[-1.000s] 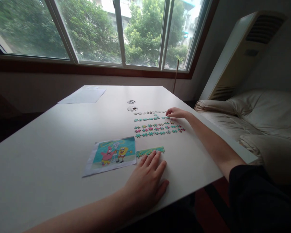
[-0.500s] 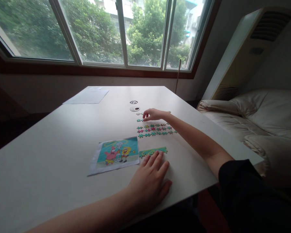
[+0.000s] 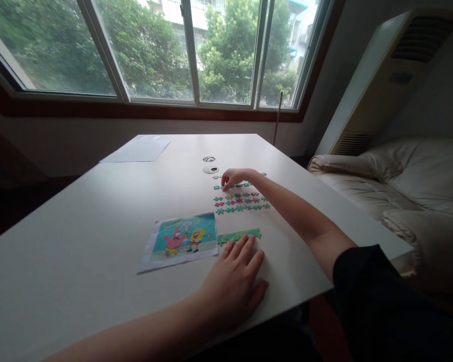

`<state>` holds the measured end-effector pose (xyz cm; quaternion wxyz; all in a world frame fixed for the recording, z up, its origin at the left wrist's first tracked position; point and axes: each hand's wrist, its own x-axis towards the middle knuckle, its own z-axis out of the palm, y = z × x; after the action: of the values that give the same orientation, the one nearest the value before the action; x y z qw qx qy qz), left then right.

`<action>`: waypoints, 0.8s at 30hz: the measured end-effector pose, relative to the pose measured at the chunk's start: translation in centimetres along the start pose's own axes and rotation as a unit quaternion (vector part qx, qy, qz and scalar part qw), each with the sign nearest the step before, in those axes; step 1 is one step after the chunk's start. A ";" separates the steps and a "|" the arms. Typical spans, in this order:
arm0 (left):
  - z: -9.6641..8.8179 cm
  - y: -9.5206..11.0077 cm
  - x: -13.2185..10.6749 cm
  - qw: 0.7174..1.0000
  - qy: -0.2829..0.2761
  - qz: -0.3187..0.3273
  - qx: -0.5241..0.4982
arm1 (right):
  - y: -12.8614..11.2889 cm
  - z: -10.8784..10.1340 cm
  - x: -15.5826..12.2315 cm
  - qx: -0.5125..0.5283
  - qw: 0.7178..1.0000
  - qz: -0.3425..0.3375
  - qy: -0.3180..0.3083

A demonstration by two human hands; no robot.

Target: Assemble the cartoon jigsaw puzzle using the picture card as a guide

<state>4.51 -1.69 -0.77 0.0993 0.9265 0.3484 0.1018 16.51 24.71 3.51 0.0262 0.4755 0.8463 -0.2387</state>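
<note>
My left hand [image 3: 237, 271] lies flat and open, its fingertips on a joined strip of green and yellow jigsaw puzzle [image 3: 230, 237]. Reaching further out, my right hand [image 3: 232, 178] has thumb and fingertips pinched down on a small teal puzzle piece [image 3: 223, 186] in one of the far rows. Loose puzzle pieces [image 3: 240, 207] are set out in several rows between the two hands. Beside the strip, to its left, is a printed picture sheet [image 3: 183, 239] with cartoon figures on a teal ground. My right hand and forearm hide part of the far rows.
Two round black-and-white pieces [image 3: 210, 170] lie beyond the rows on the white table [image 3: 79, 231]. White paper [image 3: 136, 151] rests at the far left corner. A pale leather sofa [image 3: 419, 176] and a tall cabinet-like unit [image 3: 377, 80] stand to the right.
My right hand has lowered slightly and its fingers have drawn together at the teal piece. My left hand keeps its place on the strip.
</note>
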 end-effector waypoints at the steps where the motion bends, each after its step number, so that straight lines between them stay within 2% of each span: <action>1: -0.1 0.0 0.0 1.000 -0.002 0.000 0.001 | 0.0 0.0 0.0 0.002 1.000 -0.003 0.004; 6: -0.3 0.2 0.0 1.000 -0.007 0.000 0.004 | -0.3 0.5 -1.2 0.014 0.998 -0.044 0.046; 12: -0.1 0.0 -0.1 1.000 0.003 0.002 0.003 | 0.2 1.5 -5.5 0.069 0.985 -0.138 0.078; 16: 0.0 0.0 -0.1 1.000 0.010 0.003 0.000 | 1.5 2.1 -9.5 0.131 0.978 -0.157 0.029; 20: 0.0 0.1 -0.1 1.000 0.006 0.003 0.001 | 2.7 2.9 -13.5 0.175 0.975 -0.136 -0.013; 24: 0.0 0.1 0.0 1.000 0.005 0.000 -0.003 | 3.7 3.7 -15.9 0.214 0.967 -0.096 -0.095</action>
<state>4.54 -1.77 -0.77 0.1005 0.9257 0.3483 0.1080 27.55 12.15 3.17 -0.0188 0.3612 0.8109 -0.4600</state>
